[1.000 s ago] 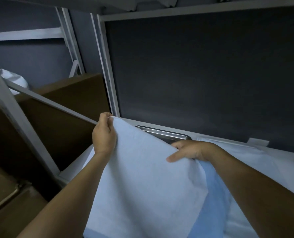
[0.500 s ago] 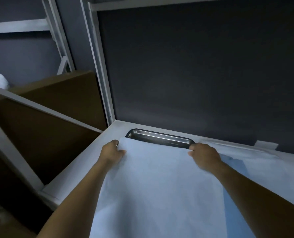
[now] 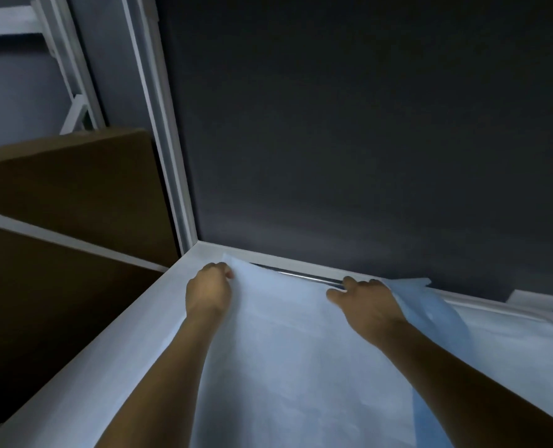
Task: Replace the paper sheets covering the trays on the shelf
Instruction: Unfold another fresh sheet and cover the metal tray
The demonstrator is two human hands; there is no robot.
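A large white paper sheet [image 3: 288, 350] lies spread over a metal tray [image 3: 301, 275] on the white shelf [image 3: 133, 334]; only a thin strip of the tray's far rim shows. My left hand [image 3: 209, 291] grips the sheet's far left corner with curled fingers. My right hand [image 3: 367, 302] holds the sheet's far right edge against the tray rim. A blue sheet [image 3: 443, 312] sticks out from under the white one, to the right of my right hand.
A dark back panel [image 3: 365, 140] closes the shelf behind the tray. A white upright post [image 3: 159, 130] stands at the back left corner. Brown cardboard boxes [image 3: 68, 189] sit left of the shelf. More white paper [image 3: 527, 344] covers the shelf to the right.
Both hands lowered the raised white sheet and pushed its far edge toward the back wall. The tray, partly exposed before, is now almost fully covered.
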